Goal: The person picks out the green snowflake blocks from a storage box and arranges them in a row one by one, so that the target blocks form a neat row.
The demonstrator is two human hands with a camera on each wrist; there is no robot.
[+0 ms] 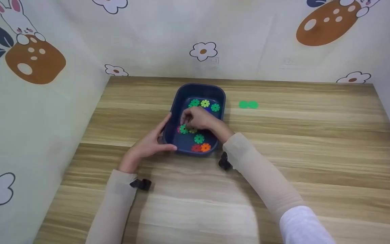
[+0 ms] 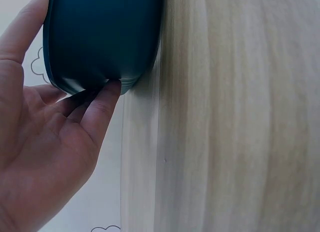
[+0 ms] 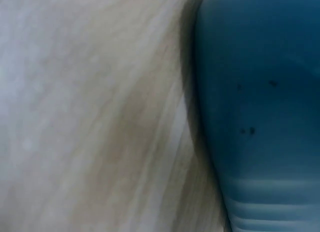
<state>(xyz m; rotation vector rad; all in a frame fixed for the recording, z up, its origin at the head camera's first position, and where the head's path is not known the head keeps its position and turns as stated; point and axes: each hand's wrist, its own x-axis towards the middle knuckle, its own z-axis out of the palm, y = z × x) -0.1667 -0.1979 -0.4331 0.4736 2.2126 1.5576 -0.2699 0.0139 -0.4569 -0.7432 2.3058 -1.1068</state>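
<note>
A dark blue plastic bin [image 1: 200,88] sits on the table with several notched plastic discs in it. My left hand [image 1: 149,142] grips the bin's near left corner, thumb by the near rim and fingers along the side; the left wrist view shows the fingers [image 2: 100,109] against the outer wall. My right hand [image 1: 200,118] reaches inside over the right wall, fingers bent down at a green disc [image 1: 183,129] and a yellow disc [image 1: 193,130]. Whether it pinches one is hidden. The right wrist view shows only the bin's outer wall [image 3: 265,107] and the table.
Two green discs, joined or touching [image 1: 248,104], lie on the wooden table [image 1: 300,142] right of the bin. Inside the bin, another green disc [image 1: 199,138] lies near an orange disc [image 1: 206,147] and a red disc [image 1: 196,148]. A patterned wall [image 1: 161,40] stands behind the table.
</note>
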